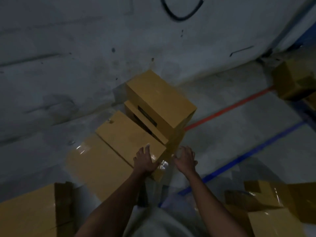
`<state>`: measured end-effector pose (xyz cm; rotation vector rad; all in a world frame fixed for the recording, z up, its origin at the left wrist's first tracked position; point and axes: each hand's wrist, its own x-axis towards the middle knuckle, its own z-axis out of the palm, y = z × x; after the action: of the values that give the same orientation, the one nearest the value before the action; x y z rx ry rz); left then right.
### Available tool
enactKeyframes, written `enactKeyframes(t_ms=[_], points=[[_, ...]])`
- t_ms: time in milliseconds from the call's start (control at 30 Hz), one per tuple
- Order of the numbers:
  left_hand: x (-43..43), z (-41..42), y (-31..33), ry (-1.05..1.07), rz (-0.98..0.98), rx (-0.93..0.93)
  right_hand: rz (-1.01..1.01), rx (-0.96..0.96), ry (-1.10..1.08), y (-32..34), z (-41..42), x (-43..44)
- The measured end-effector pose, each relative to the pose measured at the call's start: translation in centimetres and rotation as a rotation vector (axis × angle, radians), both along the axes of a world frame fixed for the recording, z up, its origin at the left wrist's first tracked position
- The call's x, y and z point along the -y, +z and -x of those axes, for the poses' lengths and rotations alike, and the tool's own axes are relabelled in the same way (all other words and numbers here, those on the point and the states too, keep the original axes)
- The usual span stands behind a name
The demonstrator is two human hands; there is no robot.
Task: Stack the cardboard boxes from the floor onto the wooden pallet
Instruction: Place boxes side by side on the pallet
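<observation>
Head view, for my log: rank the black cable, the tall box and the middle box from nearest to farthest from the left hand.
1. Middle box: under the left hand, which rests on its near end.
2. Tall box: just behind the middle box, by the wall.
3. Black cable: high on the wall, at the top of the frame.

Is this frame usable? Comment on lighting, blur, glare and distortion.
Head view: dim, underexposed; motion blur throughout, worst on the box at the right edge; glare on tape beside the left hand; wide-angle bowing curves the wall at upper right.
</observation>
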<state>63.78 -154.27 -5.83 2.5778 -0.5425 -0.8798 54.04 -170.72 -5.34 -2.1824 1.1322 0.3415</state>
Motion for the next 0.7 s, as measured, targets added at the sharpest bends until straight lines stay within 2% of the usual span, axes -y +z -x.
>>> enactKeyframes(t_ms=[67,200,333,400,500,567,700], points=[[3.0,-2.2,-0.1,-0.007,-0.001,-0.023,-0.005,-0.004,-0.049,-0.1,-2.9,3.7],[7.9,-5.9,-1.4,0.131,0.07,-0.084,-0.015,-0.015,-0.027,-1.4,-9.9,11.1],[14.4,-10.0,-4.3,0.375,0.191,-0.198,-0.022,0.01,0.065,-3.5,-18.5,19.6],[18.4,-12.5,-7.0,0.575,0.243,-0.248,-0.008,-0.007,0.184,-5.8,-22.5,23.2],[24.5,-15.1,-10.8,1.004,0.36,-0.242,0.011,0.007,0.329,-9.3,-28.0,27.6],[28.3,-16.5,-12.5,1.252,0.396,-0.244,0.072,-0.038,0.332,-10.7,-31.0,30.6],[32.9,-16.5,-15.4,1.46,0.51,-0.284,0.028,-0.159,0.325,-13.0,-33.0,34.7]])
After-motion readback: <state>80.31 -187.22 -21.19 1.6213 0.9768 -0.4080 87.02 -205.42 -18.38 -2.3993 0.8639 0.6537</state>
